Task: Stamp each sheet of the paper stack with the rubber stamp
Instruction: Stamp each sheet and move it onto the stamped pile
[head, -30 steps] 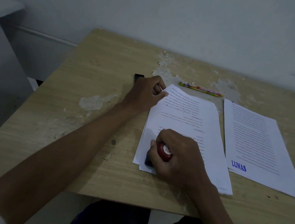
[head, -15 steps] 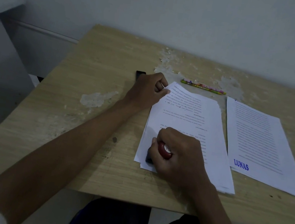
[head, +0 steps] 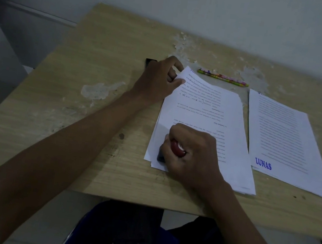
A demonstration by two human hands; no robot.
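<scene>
Fingers (head: 174, 154) of my right hand (head: 190, 157) clamp the red-knobbed rubber stamp (head: 177, 149) onto the white paper stack (head: 202, 115), left hand (head: 159, 80) pinching its far corner; next, I judge, lift and peel that sheet.

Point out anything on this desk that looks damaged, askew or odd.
The desk surface is damaged: its veneer has flaked off in pale patches at the left and along the far edge by the pencil. The paper stack is fanned unevenly, its far corner lifted by the left hand.

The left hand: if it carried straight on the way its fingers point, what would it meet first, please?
Probably the pencil: the left hand, pinching the far corner of the paper stack, points right and slightly away, though depth is hard to judge.
</scene>
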